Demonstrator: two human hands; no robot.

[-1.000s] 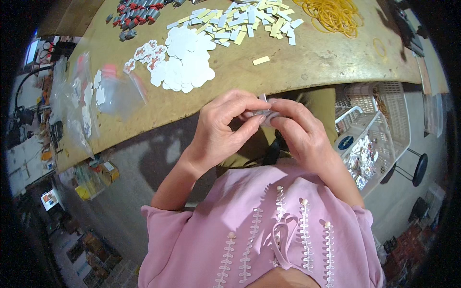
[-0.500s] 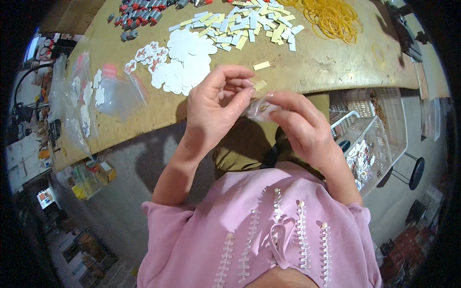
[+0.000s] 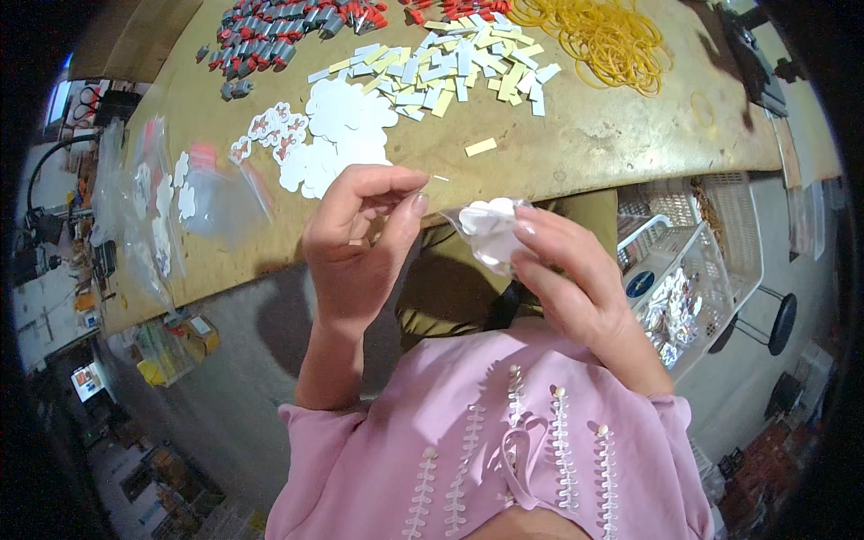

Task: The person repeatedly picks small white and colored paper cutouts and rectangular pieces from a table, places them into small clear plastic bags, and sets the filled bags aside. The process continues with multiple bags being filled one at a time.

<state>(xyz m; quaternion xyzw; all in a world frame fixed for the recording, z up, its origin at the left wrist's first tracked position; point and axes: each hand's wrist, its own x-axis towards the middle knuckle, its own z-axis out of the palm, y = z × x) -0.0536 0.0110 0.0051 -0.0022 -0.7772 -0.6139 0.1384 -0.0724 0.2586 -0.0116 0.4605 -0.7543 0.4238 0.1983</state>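
My left hand [image 3: 360, 247] is closed in a pinch just off the table's front edge. A small pale strip [image 3: 441, 178], seen almost edge-on, sticks out at its fingertips. My right hand [image 3: 576, 274] grips the side of a small clear plastic bag [image 3: 457, 217] between thumb and fingers. Inside that bag are white scalloped cards [image 3: 493, 225]. The bag hangs over my lap, apart from my left hand. Another pale yellow strip [image 3: 481, 147] lies alone on the table, beyond both hands.
White scalloped cards [image 3: 346, 126] and a heap of yellow and white strips [image 3: 441, 72] cover the table's middle. Small grey and red parts [image 3: 261, 40] lie behind, yellow rubber bands [image 3: 612, 45] at right. Clear bags [image 3: 220, 193] lie left. White baskets [image 3: 733, 216] stand at right.
My hands have moved apart. The left has drawn back to the left with the strip, and the bag in my right hand has turned so its white cards show.
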